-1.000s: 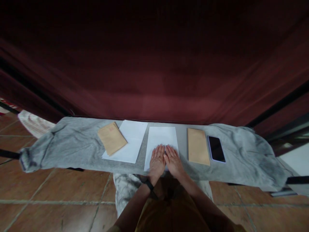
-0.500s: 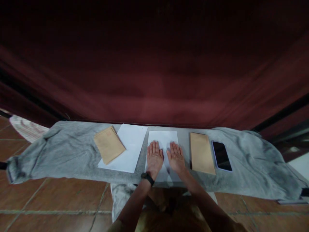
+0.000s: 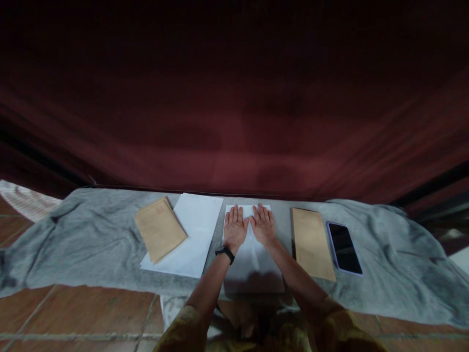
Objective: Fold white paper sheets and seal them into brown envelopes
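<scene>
Item: white sheet (image 3: 256, 271), one, laid flat at the middle of the grey cloth (image 3: 98, 234), its short edges at the far and near ends. A faint lengthwise crease is seen along its middle; a shadow is cast across its near part.

Left hand (image 3: 235, 226): placed palm down on the far left part of the sheet, held open, fingers extended and slightly parted. A dark watch (image 3: 225, 253) is worn at the wrist.

Right hand (image 3: 263, 224): placed palm down on the far right part of the same sheet, likewise open, fingers extended and slightly spread. The two thumbs are brought close together over the middle; whether they touch cannot be told. Nothing is gripped by either hand.

To the left: white paper (image 3: 198, 220), laid at a slant and partly covered by a small stack of brown envelopes (image 3: 160, 231), which is set at an angle.

To the right: brown envelope (image 3: 313, 244), laid flat, apart from the sheet. Beside it, a phone (image 3: 345, 248), placed screen up, dark-screened and pale-purple-edged.

Below: tiled floor (image 3: 91, 313), reddish brown, with pale joints.
</scene>
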Demonstrator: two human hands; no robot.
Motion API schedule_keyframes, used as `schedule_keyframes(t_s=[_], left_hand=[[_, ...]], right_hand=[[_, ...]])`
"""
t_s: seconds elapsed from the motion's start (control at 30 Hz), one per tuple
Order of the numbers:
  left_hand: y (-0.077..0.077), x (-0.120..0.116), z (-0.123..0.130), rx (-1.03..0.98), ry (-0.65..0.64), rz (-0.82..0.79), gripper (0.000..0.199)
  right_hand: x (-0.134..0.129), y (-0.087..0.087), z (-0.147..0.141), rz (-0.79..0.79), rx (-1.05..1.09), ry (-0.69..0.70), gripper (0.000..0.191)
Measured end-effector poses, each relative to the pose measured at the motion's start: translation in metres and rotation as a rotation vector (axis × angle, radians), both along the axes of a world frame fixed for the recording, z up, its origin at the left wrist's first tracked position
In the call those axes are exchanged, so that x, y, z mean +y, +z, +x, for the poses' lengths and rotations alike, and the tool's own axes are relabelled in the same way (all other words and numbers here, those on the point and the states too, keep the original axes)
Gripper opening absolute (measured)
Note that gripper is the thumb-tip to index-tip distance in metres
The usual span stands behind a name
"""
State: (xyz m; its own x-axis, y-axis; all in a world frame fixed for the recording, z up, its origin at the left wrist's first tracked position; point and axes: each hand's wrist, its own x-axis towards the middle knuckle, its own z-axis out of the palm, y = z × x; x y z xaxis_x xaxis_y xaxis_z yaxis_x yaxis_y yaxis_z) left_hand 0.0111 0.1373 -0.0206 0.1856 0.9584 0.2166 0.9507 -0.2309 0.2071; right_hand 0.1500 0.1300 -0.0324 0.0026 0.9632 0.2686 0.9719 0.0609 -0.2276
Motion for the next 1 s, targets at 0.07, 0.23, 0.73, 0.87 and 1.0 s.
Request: schedule_keyframes(t_s=[0.07, 0.23, 0.73, 0.87, 1.0], left_hand=[[-0.002, 0.001, 0.001, -0.016, 0.046, 0.017, 0.061], [-0.005, 0.004, 0.002, -0.072, 0.131, 0.069, 0.064], [-0.002, 0.003, 0.007, -0.011, 0.17, 0.017, 0.065], [-0.001, 0.002, 0.006, -0.023, 0.166, 0.018, 0.064], [0.001, 0.003, 0.002, -0.046, 0.154, 0.03, 0.059]], right_hand=[[0.001, -0.003, 0.001, 0.017, 0.0, -0.052, 0.056], [0.0, -0.008, 0.007, 0.018, 0.012, -0.183, 0.064], [-0.069, 0.0, -0.021, 0.066, 0.033, 0.047, 0.051], [-0.088, -0.006, -0.016, 0.144, 0.027, 0.033, 0.052], [-0.094, -0.006, 0.005, 0.166, 0.006, -0.021, 0.055]])
